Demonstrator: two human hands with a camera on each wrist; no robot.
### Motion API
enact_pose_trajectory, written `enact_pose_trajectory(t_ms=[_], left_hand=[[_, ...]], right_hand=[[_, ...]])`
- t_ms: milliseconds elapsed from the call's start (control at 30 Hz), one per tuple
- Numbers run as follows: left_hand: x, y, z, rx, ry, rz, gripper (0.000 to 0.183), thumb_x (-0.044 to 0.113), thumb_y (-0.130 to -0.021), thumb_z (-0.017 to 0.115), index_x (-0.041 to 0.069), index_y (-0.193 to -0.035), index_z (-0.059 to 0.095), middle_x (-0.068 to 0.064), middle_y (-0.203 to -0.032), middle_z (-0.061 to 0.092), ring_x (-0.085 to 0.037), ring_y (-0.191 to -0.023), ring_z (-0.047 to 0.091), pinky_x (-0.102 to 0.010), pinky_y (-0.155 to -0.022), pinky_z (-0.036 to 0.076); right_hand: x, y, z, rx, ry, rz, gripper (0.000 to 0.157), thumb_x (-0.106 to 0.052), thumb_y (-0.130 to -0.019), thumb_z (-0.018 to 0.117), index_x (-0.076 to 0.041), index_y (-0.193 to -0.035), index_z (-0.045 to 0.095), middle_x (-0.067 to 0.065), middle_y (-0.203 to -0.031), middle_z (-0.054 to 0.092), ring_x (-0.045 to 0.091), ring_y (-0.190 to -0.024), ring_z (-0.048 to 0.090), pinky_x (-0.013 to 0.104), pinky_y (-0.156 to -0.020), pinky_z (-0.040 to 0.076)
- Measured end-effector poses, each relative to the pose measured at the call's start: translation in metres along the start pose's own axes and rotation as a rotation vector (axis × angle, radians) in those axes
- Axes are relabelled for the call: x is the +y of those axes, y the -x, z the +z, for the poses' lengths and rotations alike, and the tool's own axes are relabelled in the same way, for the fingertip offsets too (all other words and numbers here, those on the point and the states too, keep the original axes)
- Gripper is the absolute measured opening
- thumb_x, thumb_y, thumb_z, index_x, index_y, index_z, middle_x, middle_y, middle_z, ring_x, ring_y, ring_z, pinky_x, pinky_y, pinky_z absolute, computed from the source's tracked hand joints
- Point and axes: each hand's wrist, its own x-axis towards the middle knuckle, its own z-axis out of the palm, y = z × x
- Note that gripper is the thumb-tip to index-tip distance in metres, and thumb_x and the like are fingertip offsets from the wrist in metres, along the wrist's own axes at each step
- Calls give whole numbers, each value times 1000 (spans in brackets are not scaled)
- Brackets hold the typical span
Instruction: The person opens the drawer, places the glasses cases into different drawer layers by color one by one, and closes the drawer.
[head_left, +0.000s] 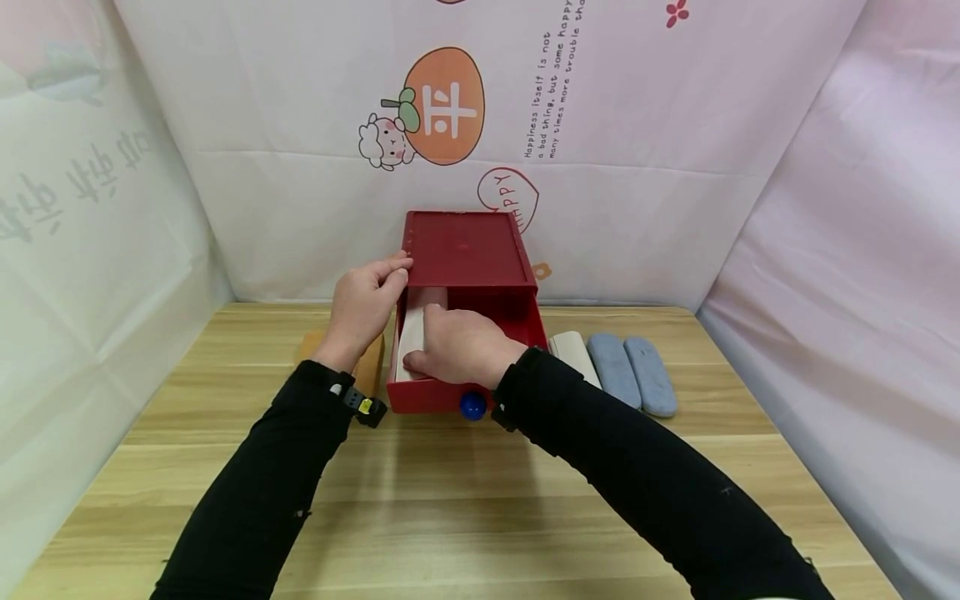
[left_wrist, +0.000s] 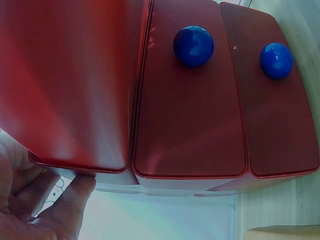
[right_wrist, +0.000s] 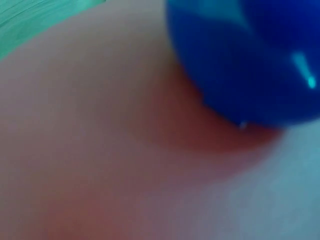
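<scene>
A small red drawer cabinet [head_left: 468, 250] stands at the back of the table, its top drawer [head_left: 442, 398] pulled out. My left hand [head_left: 362, 304] rests against the cabinet's left side, fingertips at the upper edge; the left wrist view shows its fingers [left_wrist: 75, 200] on that side. Reaching into the drawer, my right hand [head_left: 465, 343] holds a long white case [head_left: 412, 333], like a glasses case, along the left wall. Its thumb lies over the case's near end, and the other fingers are mostly hidden. Close below the right wrist is the drawer's blue knob [head_left: 472, 406].
Right of the cabinet lie a cream case [head_left: 573, 357] and two blue-grey cases [head_left: 615, 371]. An orange-tan case [head_left: 369, 367] lies left of it, partly behind the left wrist. Lower drawers with blue knobs [left_wrist: 193, 46] are closed. White printed cloth [head_left: 300, 225] hangs around the table.
</scene>
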Motion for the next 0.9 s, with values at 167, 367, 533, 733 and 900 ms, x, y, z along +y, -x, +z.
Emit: enact_pose_trajectory(t_ms=[167, 367, 533, 733, 900], left_hand=[[1, -1, 0, 0, -7, -1, 39, 31, -100, 47, 11, -128, 66, 0, -137, 59, -10, -129, 47, -36, -100, 47], [1, -1, 1, 3, -10, -2, 39, 30, -100, 48, 11, -128, 67, 0, -137, 59, -10, -129, 48, -36, -100, 48], [0, -1, 1, -5, -9, -1, 40, 31, -100, 47, 11, -129, 66, -1, -137, 59, -11, -130, 47, -38, -99, 49], [0, -1, 0, -14, -12, -8, 41, 33, -100, 46, 12, -130, 65, -1, -139, 58, -12, -131, 46, -38, -99, 48], [0, -1, 0, -12, -19, -3, 41, 34, -100, 47, 12, -130, 65, -1, -139, 58, -13, -131, 47, -39, -99, 48]], right_hand=[[0, 1, 0, -4, 0, 8, 53, -50, -91, 59, -5, -117, 50, 3, -75, 63, 14, -62, 60, 26, -64, 53], [1, 1, 0, -8, 6, 8, 55, -50, -91, 59, -4, -119, 49, 2, -73, 63, 13, -61, 60, 26, -63, 53], [2, 3, -1, -9, 4, 5, 55, -51, -90, 59, -4, -118, 49, 3, -75, 64, 14, -63, 61, 26, -65, 53], [4, 5, -4, 8, 6, -15, 52, -50, -91, 59, -5, -116, 50, 2, -74, 64, 13, -63, 61, 25, -65, 53], [6, 9, -7, 24, -15, -25, 56, -50, -89, 60, -6, -123, 49, 2, -76, 65, 13, -66, 61, 26, -65, 53]])
